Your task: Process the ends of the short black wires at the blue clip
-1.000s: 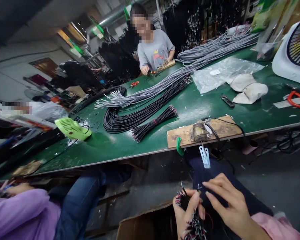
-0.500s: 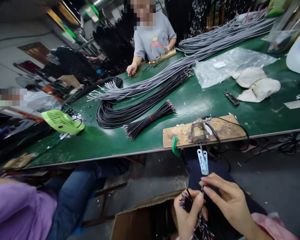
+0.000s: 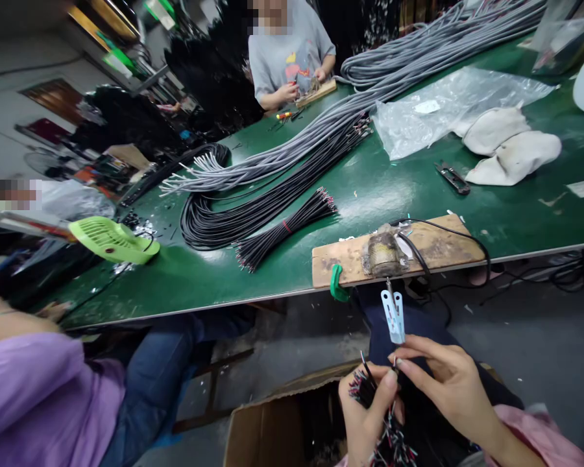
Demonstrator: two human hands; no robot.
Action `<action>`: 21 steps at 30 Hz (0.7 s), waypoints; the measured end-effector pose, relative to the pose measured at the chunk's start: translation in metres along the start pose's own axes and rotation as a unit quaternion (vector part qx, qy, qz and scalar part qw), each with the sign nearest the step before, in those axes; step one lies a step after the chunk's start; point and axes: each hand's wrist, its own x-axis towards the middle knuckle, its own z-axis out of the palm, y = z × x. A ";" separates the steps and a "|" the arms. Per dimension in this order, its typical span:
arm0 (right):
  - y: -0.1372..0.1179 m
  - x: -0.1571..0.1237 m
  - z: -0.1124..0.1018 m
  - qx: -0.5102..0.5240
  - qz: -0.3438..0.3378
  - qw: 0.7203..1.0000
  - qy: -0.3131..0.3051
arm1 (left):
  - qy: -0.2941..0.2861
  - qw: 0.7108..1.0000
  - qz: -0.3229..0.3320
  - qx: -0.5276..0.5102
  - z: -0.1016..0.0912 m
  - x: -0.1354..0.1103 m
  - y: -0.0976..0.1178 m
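My left hand (image 3: 367, 408) is closed round a bundle of thin black cables (image 3: 363, 388) whose stripped ends show red, white and black wires. Thumb and forefinger of my right hand (image 3: 440, 383) pinch the tip of one cable, right beside my left thumb. More loose cable ends (image 3: 394, 444) hang below my left hand. Just above my fingertips, a light blue clothes peg (image 3: 393, 316) sits on the shaft of a small motor (image 3: 383, 254). That motor is fixed to a wooden board (image 3: 440, 245) at the table edge, held by a green clamp (image 3: 338, 283).
An open cardboard box (image 3: 267, 428) stands below my hands. On the green table (image 3: 209, 279) lie a tied black cable bundle (image 3: 286, 230), long grey cables (image 3: 282, 149), thread snips (image 3: 452, 178), white gloves (image 3: 513, 152) and a green fan (image 3: 111, 240). A co-worker (image 3: 285, 58) sits opposite, another person in purple (image 3: 48, 395) at left.
The co-worker opposite has drawn a hand back from the tabletop to the small board. The view has shifted slightly. My hands keep nearly the same hold on the cables.
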 end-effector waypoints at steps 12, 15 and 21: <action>-0.010 0.011 -0.004 0.052 0.025 0.994 -0.091 | -0.006 0.997 -0.047 -0.058 0.003 0.003 0.013; -0.011 0.015 -0.004 0.033 -0.047 0.993 -0.102 | -0.056 0.995 -0.072 -0.034 -0.001 0.006 0.020; -0.004 0.027 -0.008 0.203 0.108 0.950 -0.211 | -0.150 0.986 0.039 0.052 0.000 0.014 0.039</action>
